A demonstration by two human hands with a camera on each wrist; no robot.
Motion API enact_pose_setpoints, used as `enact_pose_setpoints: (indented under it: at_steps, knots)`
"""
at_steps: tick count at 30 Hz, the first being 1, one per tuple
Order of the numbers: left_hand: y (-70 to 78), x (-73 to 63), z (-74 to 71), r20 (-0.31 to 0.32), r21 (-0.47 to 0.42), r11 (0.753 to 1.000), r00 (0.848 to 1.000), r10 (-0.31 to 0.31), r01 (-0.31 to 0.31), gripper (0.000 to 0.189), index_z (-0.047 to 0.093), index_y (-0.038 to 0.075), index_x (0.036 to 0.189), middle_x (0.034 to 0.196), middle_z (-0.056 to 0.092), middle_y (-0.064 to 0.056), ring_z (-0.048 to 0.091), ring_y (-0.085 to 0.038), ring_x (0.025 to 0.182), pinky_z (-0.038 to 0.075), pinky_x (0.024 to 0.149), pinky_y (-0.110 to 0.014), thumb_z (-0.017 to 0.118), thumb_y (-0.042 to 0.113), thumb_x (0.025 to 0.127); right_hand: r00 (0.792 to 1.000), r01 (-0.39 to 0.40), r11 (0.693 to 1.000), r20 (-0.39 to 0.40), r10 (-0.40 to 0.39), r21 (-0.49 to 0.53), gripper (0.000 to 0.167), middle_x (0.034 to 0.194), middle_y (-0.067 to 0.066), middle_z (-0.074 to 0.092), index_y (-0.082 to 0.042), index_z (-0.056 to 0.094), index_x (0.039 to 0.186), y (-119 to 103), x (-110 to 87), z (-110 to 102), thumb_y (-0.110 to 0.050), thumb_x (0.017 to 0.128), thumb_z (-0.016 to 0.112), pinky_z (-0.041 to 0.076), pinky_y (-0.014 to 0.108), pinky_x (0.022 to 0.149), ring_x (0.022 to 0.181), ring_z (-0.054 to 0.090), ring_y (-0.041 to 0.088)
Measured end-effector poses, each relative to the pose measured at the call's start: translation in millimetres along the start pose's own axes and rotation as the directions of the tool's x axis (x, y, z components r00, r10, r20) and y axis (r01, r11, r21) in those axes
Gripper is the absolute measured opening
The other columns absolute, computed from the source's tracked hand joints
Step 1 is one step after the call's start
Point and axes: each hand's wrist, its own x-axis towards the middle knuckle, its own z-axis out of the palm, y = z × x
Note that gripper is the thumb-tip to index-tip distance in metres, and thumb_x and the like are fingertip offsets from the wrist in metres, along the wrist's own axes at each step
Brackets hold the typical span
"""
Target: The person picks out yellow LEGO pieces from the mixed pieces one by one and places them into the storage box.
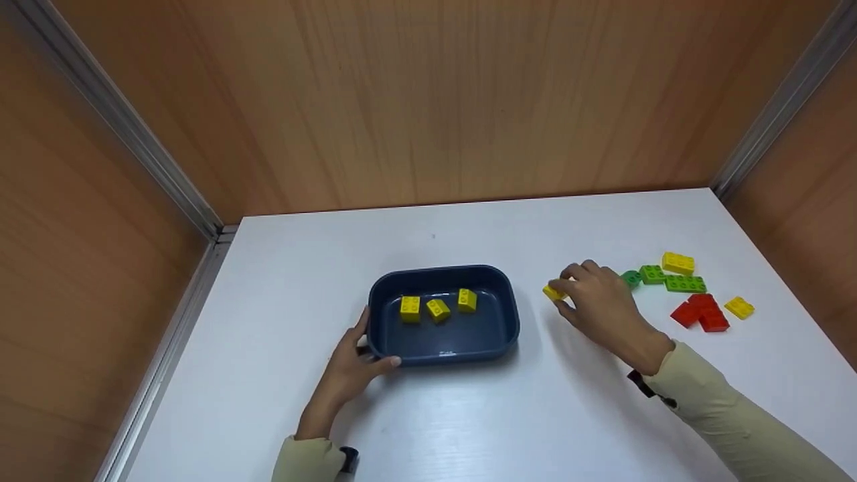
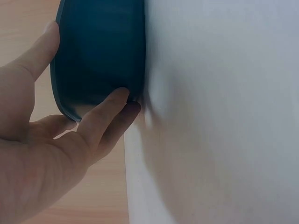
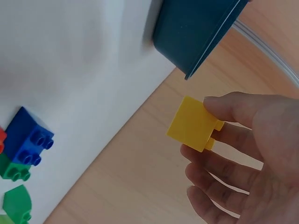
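A dark blue rectangular tub stands on the table with three yellow toy bricks, one of them a small brick, lying apart on its floor. My left hand holds the tub at its left end, thumb at the near rim and fingers along the outer wall. To the right of the tub, my right hand pinches a yellow building brick between thumb and fingers. That brick is raised over the table, studs toward the palm in the right wrist view.
Right of my right hand lie loose bricks: a long yellow brick, green bricks, a cluster of red bricks and a flat yellow brick. A blue brick shows in the right wrist view. Wooden panels enclose the table.
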Motion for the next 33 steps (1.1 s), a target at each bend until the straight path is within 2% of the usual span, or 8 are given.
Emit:
enact_pose_setpoints:
  at_steps: [8, 17, 26, 33]
  knots:
    - [-1.1, 0.8, 0.8, 0.005, -0.031, 0.999, 1.0, 0.013, -0.013, 0.109, 0.02, 0.014, 0.17, 0.163, 0.037, -0.027, 0.05, -0.049, 0.142, 0.054, 0.109, -0.047, 0.089, 0.015, 0.087, 0.999, 0.051, 0.999, -0.005, -0.052, -0.018, 0.03, 0.105, 0.012, 0.075, -0.008, 0.083, 0.11, -12.5, 9.1, 1.1, -0.016, 0.082, 0.093, 0.062, 0.043, 0.08, 0.095, 0.067, 0.031]
    - [0.9, 1.2, 1.0, 0.001, -0.024, 1.0, 1.0, -0.013, 0.013, 0.109, 0.02, 0.019, 0.171, 0.164, 0.038, -0.024, 0.049, -0.048, 0.143, 0.053, 0.109, -0.049, 0.09, 0.018, 0.087, 0.997, 0.078, 0.997, 0.003, -0.078, -0.019, 0.029, 0.107, 0.011, 0.075, -0.01, 0.083, 0.112, -26.1, 19.0, -0.3, -0.02, 0.086, 0.091, 0.062, 0.042, 0.08, 0.096, 0.068, 0.029]
    - [0.8, -0.3, 0.1, 0.002, -0.028, 1.0, 1.0, 0.001, -0.001, 0.108, 0.021, 0.016, 0.171, 0.163, 0.038, -0.026, 0.051, -0.046, 0.141, 0.054, 0.109, -0.048, 0.09, 0.017, 0.087, 0.993, 0.115, 0.993, -0.011, -0.115, -0.005, 0.029, 0.105, 0.01, 0.075, -0.009, 0.083, 0.109, -39.1, 31.1, 1.9, -0.019, 0.084, 0.092, 0.062, 0.04, 0.077, 0.094, 0.068, 0.028]
    - [-0.2, -0.1, 0.9, 0.0, -0.027, 1.0, 1.0, -0.008, 0.008, 0.109, 0.02, 0.017, 0.171, 0.164, 0.037, -0.026, 0.051, -0.046, 0.142, 0.053, 0.11, -0.05, 0.09, 0.018, 0.087, 0.991, 0.133, 0.991, 0.023, -0.133, -0.009, 0.03, 0.106, 0.01, 0.075, -0.01, 0.083, 0.113, -47.8, 40.1, 2.0, -0.024, 0.088, 0.09, 0.062, 0.04, 0.08, 0.094, 0.068, 0.028]
